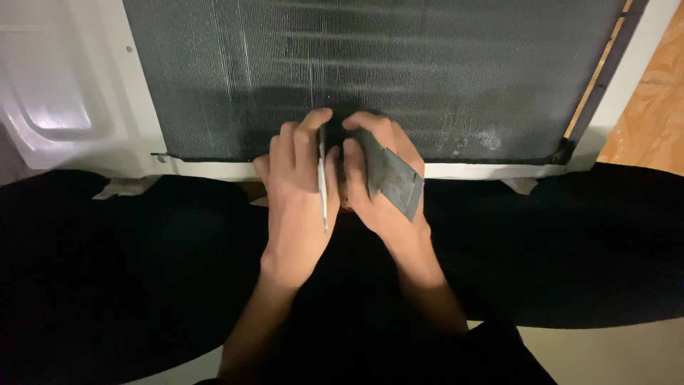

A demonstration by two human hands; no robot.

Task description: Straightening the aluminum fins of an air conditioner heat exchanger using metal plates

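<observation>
While both arms reach forward from six o'clock, the left hand [299, 189] and the right hand [377, 178] meet at the lower edge of a dark finned coil panel [427, 71], which fills the view from ten o'clock to two o'clock. The left hand is closed narrowly around a thin metal tool [323, 182], a slim pale rod that runs along the thumb side and points up toward twelve o'clock, its tip at the fins. Just beside it, at three o'clock of the tool, the right hand holds a flat dark grey comb-like piece [395, 178], pinched between thumb and fingers and tilted, its upper end near the fins. The two hands touch or nearly touch; which of these, I cannot tell. The panel sits in a white metal casing [85, 100], whose bottom rail passes behind the hands. Black-clad legs [114, 264] spread to nine and three o'clock. Light wood floor [652, 107] shows at two o'clock.
</observation>
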